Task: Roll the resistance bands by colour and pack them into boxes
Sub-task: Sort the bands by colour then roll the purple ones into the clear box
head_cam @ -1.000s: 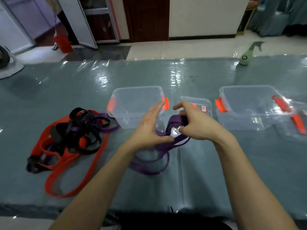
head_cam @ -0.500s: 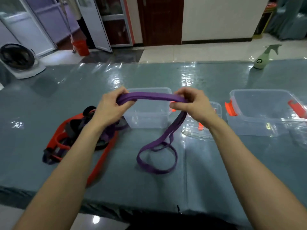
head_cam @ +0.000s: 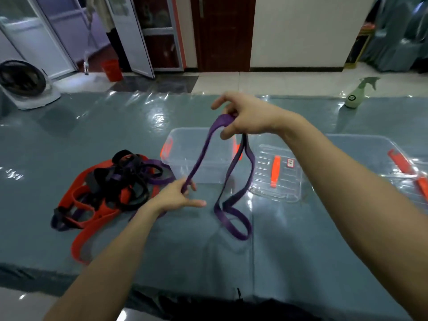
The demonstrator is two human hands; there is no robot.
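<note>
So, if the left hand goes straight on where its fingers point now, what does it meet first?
Probably the hanging lower loop of the purple band, the same band the left hand pinches: its straight fingers point right, toward that loop. Depth is unclear, so it could pass in front.

Pale tiled floor (head_cam: 266, 82), dark wooden door (head_cam: 222, 31), white wall (head_cam: 301, 31), red bucket (head_cam: 112, 70), fan (head_cam: 22, 79).

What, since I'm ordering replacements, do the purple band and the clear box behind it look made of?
Purple band: probably matte rubber or latex, hanging limp in flat loops. Clear box: seemingly rigid glossy plastic, with see-through walls and orange latches.
</note>
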